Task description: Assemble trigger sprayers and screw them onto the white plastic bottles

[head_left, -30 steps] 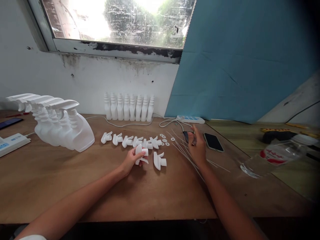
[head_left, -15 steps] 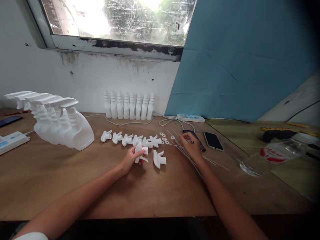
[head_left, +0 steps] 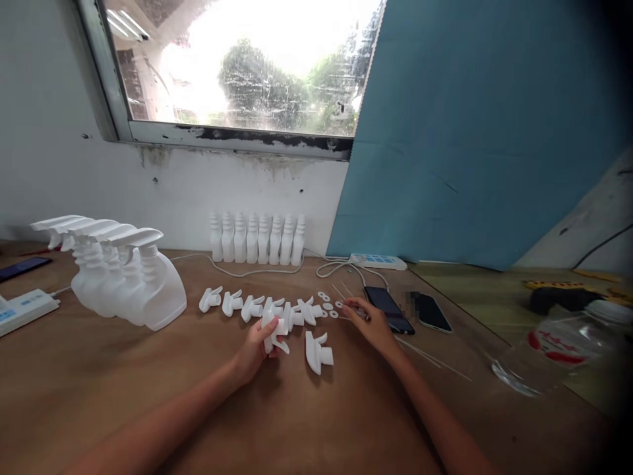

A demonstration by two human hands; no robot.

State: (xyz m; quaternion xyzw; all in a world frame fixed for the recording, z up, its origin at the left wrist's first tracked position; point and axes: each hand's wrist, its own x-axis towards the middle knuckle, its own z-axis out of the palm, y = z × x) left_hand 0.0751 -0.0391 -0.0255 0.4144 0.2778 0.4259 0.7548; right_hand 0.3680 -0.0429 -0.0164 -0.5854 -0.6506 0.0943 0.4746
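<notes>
My left hand (head_left: pixel 254 349) is closed round a white trigger spray head (head_left: pixel 271 340), its nozzle end hidden in my fingers. Another spray head (head_left: pixel 318 353) lies by itself to the right of it. Behind them, several more spray heads (head_left: pixel 252 308) lie in a row on the table. My right hand (head_left: pixel 368 321) is low over the table beside small white washers (head_left: pixel 328 306), fingers drawn together. A small dark thing shows at its curled fingers, too small to name. Thin white tubes (head_left: pixel 435 357) lie partly under my right hand and forearm.
Assembled white spray bottles (head_left: pixel 163 290) stand at the left, and several open-necked bottles (head_left: pixel 257 241) line the wall. Two phones (head_left: pixel 388 310), a power strip (head_left: pixel 378 262) with cables and a clear plastic bottle (head_left: pixel 548 346) are on the right.
The view has tipped upward, so the table things sit lower. My right hand has moved left, closer to the washers. My left hand still holds the spray head.
</notes>
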